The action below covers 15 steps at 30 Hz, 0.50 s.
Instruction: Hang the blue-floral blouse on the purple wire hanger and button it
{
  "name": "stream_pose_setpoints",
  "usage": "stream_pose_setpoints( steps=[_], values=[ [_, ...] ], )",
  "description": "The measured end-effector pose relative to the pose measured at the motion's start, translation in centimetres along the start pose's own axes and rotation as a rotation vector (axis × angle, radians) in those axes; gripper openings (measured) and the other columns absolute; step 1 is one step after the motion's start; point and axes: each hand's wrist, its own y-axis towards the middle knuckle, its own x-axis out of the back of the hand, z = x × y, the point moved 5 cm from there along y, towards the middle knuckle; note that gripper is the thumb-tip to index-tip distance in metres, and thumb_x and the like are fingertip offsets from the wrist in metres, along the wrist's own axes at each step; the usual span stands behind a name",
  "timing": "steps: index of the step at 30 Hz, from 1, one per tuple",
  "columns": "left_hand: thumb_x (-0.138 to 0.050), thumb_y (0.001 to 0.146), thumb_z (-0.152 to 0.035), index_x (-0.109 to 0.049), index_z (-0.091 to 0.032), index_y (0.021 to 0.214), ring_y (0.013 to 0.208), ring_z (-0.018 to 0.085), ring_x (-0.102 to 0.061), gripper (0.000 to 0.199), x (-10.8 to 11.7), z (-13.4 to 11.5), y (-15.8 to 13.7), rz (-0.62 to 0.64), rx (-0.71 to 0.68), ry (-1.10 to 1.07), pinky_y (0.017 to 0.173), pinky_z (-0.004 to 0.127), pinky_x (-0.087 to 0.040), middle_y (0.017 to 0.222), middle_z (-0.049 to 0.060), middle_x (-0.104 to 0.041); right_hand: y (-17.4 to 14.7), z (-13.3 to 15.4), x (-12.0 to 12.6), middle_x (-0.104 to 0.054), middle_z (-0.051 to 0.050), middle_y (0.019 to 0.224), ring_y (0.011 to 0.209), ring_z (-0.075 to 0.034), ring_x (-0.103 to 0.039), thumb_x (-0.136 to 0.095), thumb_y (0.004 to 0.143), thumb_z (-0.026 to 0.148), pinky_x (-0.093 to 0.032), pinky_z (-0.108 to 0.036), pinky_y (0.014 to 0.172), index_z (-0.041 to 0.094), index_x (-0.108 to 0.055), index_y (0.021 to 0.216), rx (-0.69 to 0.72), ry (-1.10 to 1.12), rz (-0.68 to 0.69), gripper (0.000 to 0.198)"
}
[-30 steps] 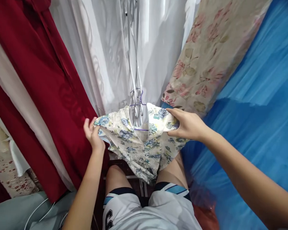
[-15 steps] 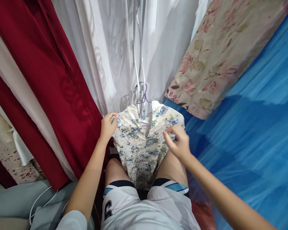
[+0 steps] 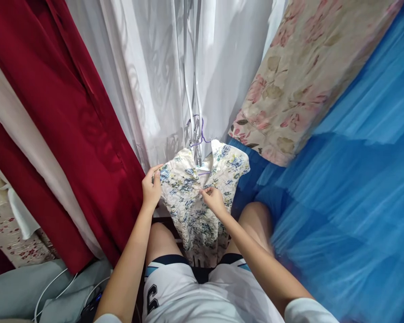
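Observation:
A white blouse (image 3: 191,215) with blue and yellow flowers hangs in front of me on a purple hanger (image 3: 202,137). Its collar is parted at the neck, and its lower part hangs between my knees. My left hand (image 3: 152,186) grips the blouse's left shoulder edge, thumb in front and fingers partly behind the cloth. At the bottom of the neckline, my right hand (image 3: 212,197) pinches the front of the blouse. The hanger's hook meets some thin white strips (image 3: 193,89) that run down from above.
White curtain-like cloth (image 3: 155,89) hangs behind the blouse. Red cloth (image 3: 87,134) hangs at left, with pink-flowered cloth (image 3: 276,98) and blue tulle (image 3: 340,193) at right. Grey cushions (image 3: 16,287) and a white cable (image 3: 42,291) lie at lower left.
My right hand has moved left from over the blouse's right side to the neckline and closed on the cloth there. My left hand stays at the shoulder, slightly lower.

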Motion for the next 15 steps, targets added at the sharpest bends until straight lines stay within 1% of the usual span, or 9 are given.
stream_pose_setpoints(
  steps=[4, 5, 7, 9, 10, 11, 12, 14, 15],
  values=[
    [-0.044, 0.099, -0.040, -0.065, -0.017, 0.114, 0.108, 0.022, -0.063, 0.034, -0.3, 0.3, 0.5, 0.005, 0.050, -0.042, 0.098, 0.034, -0.048, 0.113, 0.010, -0.068, -0.1, 0.0, 0.3, -0.066, -0.006, 0.064, 0.064, -0.023, -0.061, -0.058, 0.082, 0.045, -0.035, -0.027, 0.057, 0.018, -0.062, 0.080, 0.025, 0.038, -0.045, 0.027],
    [-0.045, 0.098, -0.040, -0.064, -0.017, 0.114, 0.108, 0.021, -0.063, 0.034, -0.3, 0.2, 0.6, -0.024, 0.059, -0.040, 0.097, 0.034, -0.048, 0.114, 0.010, -0.067, -0.2, 0.0, 0.3, -0.064, -0.005, 0.063, 0.064, -0.022, -0.060, -0.058, 0.082, 0.045, -0.035, -0.027, 0.058, 0.019, -0.062, 0.079, 0.035, 0.056, -0.043, 0.026],
    [-0.049, 0.097, -0.040, -0.060, -0.017, 0.118, 0.110, 0.022, -0.061, 0.033, 0.2, -0.3, -0.1, -0.179, 0.060, 0.029, 0.097, 0.035, -0.047, 0.121, 0.012, -0.061, -0.7, 0.1, 0.4, -0.062, -0.004, 0.059, 0.061, -0.021, -0.057, -0.058, 0.082, 0.046, -0.035, -0.027, 0.056, 0.020, -0.060, 0.074, 0.045, 0.107, -0.018, 0.027],
    [-0.053, 0.094, -0.038, -0.056, -0.018, 0.124, 0.119, 0.024, -0.054, 0.036, 0.3, -1.3, -2.1, -0.379, 0.019, 0.155, 0.101, 0.037, -0.044, 0.129, 0.014, -0.052, -1.7, 0.1, 0.6, -0.059, -0.003, 0.055, 0.053, -0.019, -0.053, -0.056, 0.084, 0.048, -0.036, -0.027, 0.053, 0.020, -0.057, 0.068, 0.043, 0.176, 0.035, 0.032],
    [-0.055, 0.093, -0.037, -0.055, -0.019, 0.124, 0.122, 0.025, -0.050, 0.036, -0.2, -1.7, -3.6, -0.416, -0.009, 0.207, 0.104, 0.039, -0.041, 0.130, 0.015, -0.049, -2.3, 0.2, 0.7, -0.058, -0.003, 0.053, 0.048, -0.018, -0.050, -0.054, 0.085, 0.049, -0.036, -0.027, 0.051, 0.021, -0.055, 0.066, 0.041, 0.213, 0.066, 0.035],
    [-0.056, 0.093, -0.035, -0.055, -0.019, 0.123, 0.125, 0.026, -0.047, 0.034, -1.2, -2.1, -5.2, -0.389, -0.029, 0.239, 0.106, 0.042, -0.039, 0.129, 0.015, -0.049, -3.1, 0.2, 0.9, -0.057, -0.002, 0.051, 0.045, -0.016, -0.047, -0.051, 0.087, 0.050, -0.035, -0.027, 0.049, 0.021, -0.053, 0.063, 0.040, 0.247, 0.095, 0.038],
    [-0.056, 0.093, -0.034, -0.055, -0.020, 0.120, 0.124, 0.027, -0.047, 0.030, -2.8, -2.2, -6.9, -0.300, -0.043, 0.239, 0.107, 0.044, -0.037, 0.124, 0.015, -0.051, -3.8, 0.3, 1.1, -0.056, -0.002, 0.050, 0.043, -0.016, -0.046, -0.049, 0.089, 0.051, -0.035, -0.027, 0.048, 0.021, -0.052, 0.062, 0.043, 0.276, 0.118, 0.040],
    [-0.058, 0.091, -0.032, -0.054, -0.021, 0.118, 0.121, 0.027, -0.049, 0.030, -6.7, -1.8, -10.3, -0.036, 0.016, 0.198, 0.106, 0.045, -0.037, 0.120, 0.014, -0.054, -5.3, 0.8, 1.7, -0.056, -0.001, 0.050, 0.043, -0.015, -0.046, -0.048, 0.090, 0.050, -0.036, -0.027, 0.047, 0.021, -0.052, 0.062, 0.060, 0.319, 0.146, 0.040],
    [-0.059, 0.091, -0.031, -0.052, -0.021, 0.120, 0.119, 0.027, -0.050, 0.031, -8.4, -1.4, -11.8, 0.043, 0.071, 0.148, 0.104, 0.043, -0.039, 0.120, 0.014, -0.055, -5.9, 1.2, 2.1, -0.057, -0.001, 0.051, 0.044, -0.015, -0.048, -0.049, 0.090, 0.049, -0.036, -0.027, 0.048, 0.021, -0.052, 0.064, 0.073, 0.339, 0.160, 0.039]
  ],
)
